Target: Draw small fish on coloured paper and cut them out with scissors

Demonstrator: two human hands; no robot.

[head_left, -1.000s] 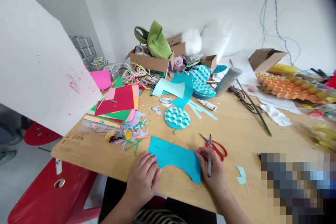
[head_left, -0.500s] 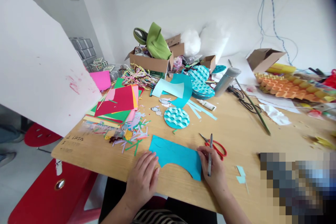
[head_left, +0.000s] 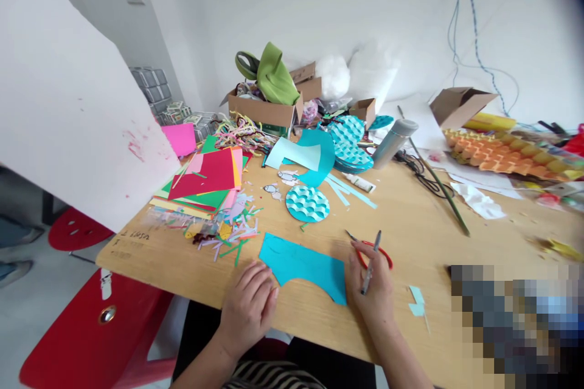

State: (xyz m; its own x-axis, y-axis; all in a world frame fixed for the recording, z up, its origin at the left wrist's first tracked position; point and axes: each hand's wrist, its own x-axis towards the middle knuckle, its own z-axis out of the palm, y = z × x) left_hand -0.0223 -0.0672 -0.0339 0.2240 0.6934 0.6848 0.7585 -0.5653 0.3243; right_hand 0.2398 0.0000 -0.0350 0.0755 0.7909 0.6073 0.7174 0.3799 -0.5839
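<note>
Head view: a pale wooden table (head_left: 173, 273) spreads out before me, with a white wall (head_left: 274, 6) behind it. Taking the cut blue paper (head_left: 308, 261) as the middle of my clock and twelve as straight ahead, the patterned disc (head_left: 307, 203) lies at twelve, and beyond it stands an open cardboard box (head_left: 262, 110) with green cloth (head_left: 276, 79) over it. Coloured sheets (head_left: 205, 176) and loose paper scraps (head_left: 241, 225) litter ten o'clock. The grey bottle (head_left: 396, 141) leans around one, near a long green stick (head_left: 440, 179), and an orange bumpy tray (head_left: 506, 152) sits farther off at two. Off the table, a red stool (head_left: 91, 340) stands at eight, while a big white board (head_left: 68, 109) tilts in from ten.

The blue paper lies flat close in front of me, its curved cut-out facing six. My hands are apart. My left hand (head_left: 250, 298) rests palm down at its eight o'clock side, fingers close together and loosely bent, their tips by the paper's edge; I can't tell whether they press on it. My right hand (head_left: 371, 285), at four, holds a pen (head_left: 371, 262) slanted from one towards seven, with its fingers just beside the paper's right edge. Red-handled scissors (head_left: 385, 254) lie by those fingers, partly hidden.
</note>
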